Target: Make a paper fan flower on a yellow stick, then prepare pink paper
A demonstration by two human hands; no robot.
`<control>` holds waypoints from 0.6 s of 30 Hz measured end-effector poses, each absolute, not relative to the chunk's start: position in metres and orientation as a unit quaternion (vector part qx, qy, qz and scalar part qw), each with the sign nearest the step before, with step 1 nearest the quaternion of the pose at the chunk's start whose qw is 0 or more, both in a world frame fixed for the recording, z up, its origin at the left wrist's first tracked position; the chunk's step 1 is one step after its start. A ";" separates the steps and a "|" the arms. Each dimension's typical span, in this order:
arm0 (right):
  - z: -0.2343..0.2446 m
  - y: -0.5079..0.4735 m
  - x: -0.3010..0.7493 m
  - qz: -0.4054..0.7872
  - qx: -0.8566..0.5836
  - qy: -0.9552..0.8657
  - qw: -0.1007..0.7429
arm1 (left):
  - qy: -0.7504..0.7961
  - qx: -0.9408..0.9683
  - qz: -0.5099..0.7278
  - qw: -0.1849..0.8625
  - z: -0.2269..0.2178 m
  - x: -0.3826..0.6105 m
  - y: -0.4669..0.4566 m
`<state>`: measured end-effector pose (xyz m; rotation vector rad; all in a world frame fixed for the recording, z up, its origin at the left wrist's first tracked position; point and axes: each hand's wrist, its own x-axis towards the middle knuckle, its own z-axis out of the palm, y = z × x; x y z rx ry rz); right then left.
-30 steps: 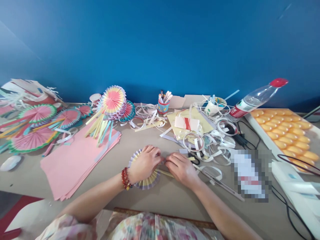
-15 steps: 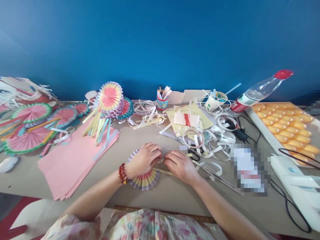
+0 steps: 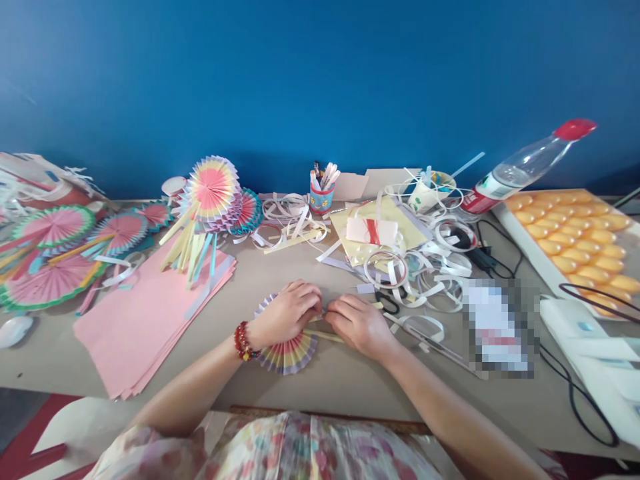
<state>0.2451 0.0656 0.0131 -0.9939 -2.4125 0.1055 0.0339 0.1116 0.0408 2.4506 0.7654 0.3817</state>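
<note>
A pleated paper fan in yellow, pink and lilac lies on the table, its upper part covered by my left hand. That hand is closed, its fingertips pinched at a narrow pale paper strip. Opposite it, my right hand is closed too, with thumb and fingers pinching at the same spot; the fingertips nearly meet. Most of the strip is hidden by the fingers. A yellow paper strip runs from the fan to beneath my right hand.
Pink paper sheets and finished paper rosettes lie to the left. Curled white strips, scissors and a tape roll are at the right. Behind stand a pen cup and a tilted bottle.
Both hands stay pinched together over the fan, with only slight finger movement. The whole view has shifted a little.
</note>
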 end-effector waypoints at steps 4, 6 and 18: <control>0.012 0.066 0.244 0.039 -0.367 -0.893 0.255 | 0.282 0.910 0.136 0.271 0.040 0.033 0.112; 0.010 0.066 0.245 0.040 -0.368 -0.894 0.250 | 0.282 0.911 0.132 0.270 0.039 0.033 0.112; 0.008 0.066 0.246 0.038 -0.366 -0.899 0.237 | 0.276 0.913 0.128 0.273 0.042 0.033 0.113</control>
